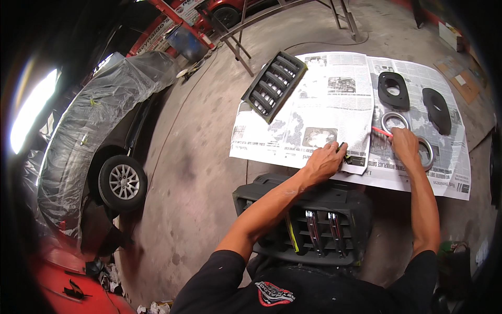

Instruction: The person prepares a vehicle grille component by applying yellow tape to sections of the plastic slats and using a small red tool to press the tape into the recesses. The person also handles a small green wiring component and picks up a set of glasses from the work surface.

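My left hand (325, 160) is at the near edge of the newspaper sheets (293, 149), fingers closed about a small dark piece (342, 148) whose kind I cannot make out. To its right, my right hand (404, 142) grips a slim red stick-like tool (381, 132) that points left over the paper; its tip is hard to see. A silver ring (393, 116) lies just beyond that hand, and a second silver ring (429, 154) is partly hidden by it. Below my forearms, a dark slatted vehicle grille (312, 230) with chrome strips rests against my lap.
Another dark grille (276, 86) lies across the paper's far left corner. Two black oval bezels (394, 91) (437, 111) are on the right sheet. A plastic-draped car (89, 120) stands at left, a metal stand (243, 34) beyond. Red bodywork (68, 282) fills the lower left.
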A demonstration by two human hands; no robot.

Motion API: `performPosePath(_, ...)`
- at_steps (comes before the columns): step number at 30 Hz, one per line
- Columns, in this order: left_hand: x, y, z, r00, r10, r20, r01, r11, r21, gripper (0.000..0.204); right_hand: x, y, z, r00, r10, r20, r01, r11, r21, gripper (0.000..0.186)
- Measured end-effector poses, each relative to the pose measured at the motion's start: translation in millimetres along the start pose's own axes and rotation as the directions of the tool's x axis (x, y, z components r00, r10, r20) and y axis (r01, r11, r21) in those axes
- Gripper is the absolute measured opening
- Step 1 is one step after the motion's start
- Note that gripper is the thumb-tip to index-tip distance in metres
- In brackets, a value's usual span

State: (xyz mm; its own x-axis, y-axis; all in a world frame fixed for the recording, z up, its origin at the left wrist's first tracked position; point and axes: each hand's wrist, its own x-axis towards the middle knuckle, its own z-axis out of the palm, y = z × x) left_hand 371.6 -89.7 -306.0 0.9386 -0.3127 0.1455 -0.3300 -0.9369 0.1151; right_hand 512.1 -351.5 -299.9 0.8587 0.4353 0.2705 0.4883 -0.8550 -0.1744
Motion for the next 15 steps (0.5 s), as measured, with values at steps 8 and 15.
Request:
performPosePath(8, 3.0, -13.4, -4.5, 0.997, -0.079, -0.002, 0.077, 0.978, -0.192, 0.063, -49.9, 16.5, -45.5, 0.990, 0.139, -0.038, -0.137, 0.989, 0.050, 0.029)
performPosePath(15, 7.0, -9.0, -2.5, 0.994, -0.107, 0.007, 0.107, 0.989, -0.100, 0.060, -90.6, 54.3, -54.4, 0.956, 0.276, 0.097, -0.286, 0.951, 0.119, 0.026)
